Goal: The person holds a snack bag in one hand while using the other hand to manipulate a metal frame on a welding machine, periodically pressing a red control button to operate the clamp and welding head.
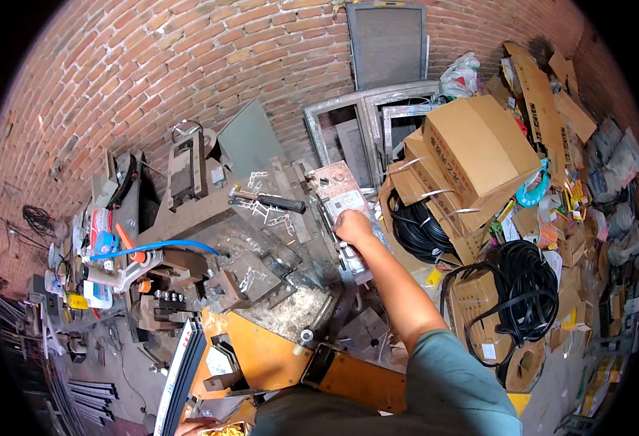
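Observation:
My right hand (352, 227) reaches out to the right side of the machine. Its fingers are curled closed beside a panel box with a pinkish face (336, 182); whatever they grip is hidden. Just below that hand sits a small metal fitting (350, 259). At the bottom edge, part of my left hand (194, 425) shows between a bundle of long dark strips (181, 374) and an open carton of small gold-coloured pieces (226, 429). Its fingers are mostly out of sight. A hammer-like tool with a black handle (279, 203) lies on the greasy metal machine bed (221, 236).
Orange machine covers (261, 352) stand close in front of me. A blue hose (167, 244) arches over the left side. Cardboard boxes (479, 149) and coiled black cable (527, 291) crowd the right. Metal window frames (338, 134) lean against the brick wall (218, 65).

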Available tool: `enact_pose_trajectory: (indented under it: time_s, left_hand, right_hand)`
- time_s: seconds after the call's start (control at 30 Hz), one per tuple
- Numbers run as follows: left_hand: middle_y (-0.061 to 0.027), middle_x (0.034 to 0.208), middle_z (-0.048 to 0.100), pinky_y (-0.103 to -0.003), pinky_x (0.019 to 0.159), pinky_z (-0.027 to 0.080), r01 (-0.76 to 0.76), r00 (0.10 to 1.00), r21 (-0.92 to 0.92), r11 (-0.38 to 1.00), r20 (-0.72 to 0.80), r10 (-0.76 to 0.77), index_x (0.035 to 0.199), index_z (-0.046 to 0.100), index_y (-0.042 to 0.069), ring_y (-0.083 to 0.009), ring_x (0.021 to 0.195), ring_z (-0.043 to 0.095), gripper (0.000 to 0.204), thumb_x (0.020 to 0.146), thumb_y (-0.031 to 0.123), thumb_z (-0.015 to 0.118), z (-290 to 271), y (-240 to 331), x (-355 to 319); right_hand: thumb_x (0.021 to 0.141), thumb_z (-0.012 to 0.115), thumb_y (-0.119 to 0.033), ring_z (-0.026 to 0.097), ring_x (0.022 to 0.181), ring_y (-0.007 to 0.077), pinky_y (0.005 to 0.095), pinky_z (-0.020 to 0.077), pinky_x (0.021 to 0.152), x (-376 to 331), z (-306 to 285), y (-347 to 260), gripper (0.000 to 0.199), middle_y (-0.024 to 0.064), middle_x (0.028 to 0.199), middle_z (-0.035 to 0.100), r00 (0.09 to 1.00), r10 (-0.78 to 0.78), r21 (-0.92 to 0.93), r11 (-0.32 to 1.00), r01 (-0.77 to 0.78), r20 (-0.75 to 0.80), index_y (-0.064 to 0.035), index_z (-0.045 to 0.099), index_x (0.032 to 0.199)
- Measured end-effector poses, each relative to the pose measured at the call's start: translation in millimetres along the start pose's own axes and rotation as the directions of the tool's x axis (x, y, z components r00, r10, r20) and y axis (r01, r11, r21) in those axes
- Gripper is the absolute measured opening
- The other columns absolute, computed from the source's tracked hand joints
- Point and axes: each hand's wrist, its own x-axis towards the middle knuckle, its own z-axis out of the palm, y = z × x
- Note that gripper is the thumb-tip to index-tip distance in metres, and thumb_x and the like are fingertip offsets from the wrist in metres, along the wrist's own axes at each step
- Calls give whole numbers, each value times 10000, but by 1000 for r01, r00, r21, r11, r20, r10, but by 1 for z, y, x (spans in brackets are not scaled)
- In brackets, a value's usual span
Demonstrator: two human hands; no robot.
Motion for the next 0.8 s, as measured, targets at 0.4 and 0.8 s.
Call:
enact_pose_trajectory:
  time_s: [0.4, 0.8]
  left_hand:
    - [-260, 1074, 697, -446, 833, 591, 20, 998, 29, 999, -65, -18, 1165, 636, -96, -364, 934, 703, 494, 923, 301, 803, -1, -8, -12]
    - [-255, 1093, 690, -450, 837, 589, 120, 992, 96, 988, -45, -116, 1195, 624, -91, -356, 941, 698, 555, 910, 346, 815, 7, 9, -5]
  right_hand:
    - [698, 803, -406, 747, 930, 360, 439, 582, 877, 12, -15, -5, 357, 198, 945, 775, 981, 131, 90, 985, -145, 145, -83, 815, 850]
    - [794, 737, -294, 732, 941, 359, 437, 572, 880, 28, -14, 4, 242, 183, 958, 766, 957, -51, 191, 982, -4, 286, -83, 810, 886]
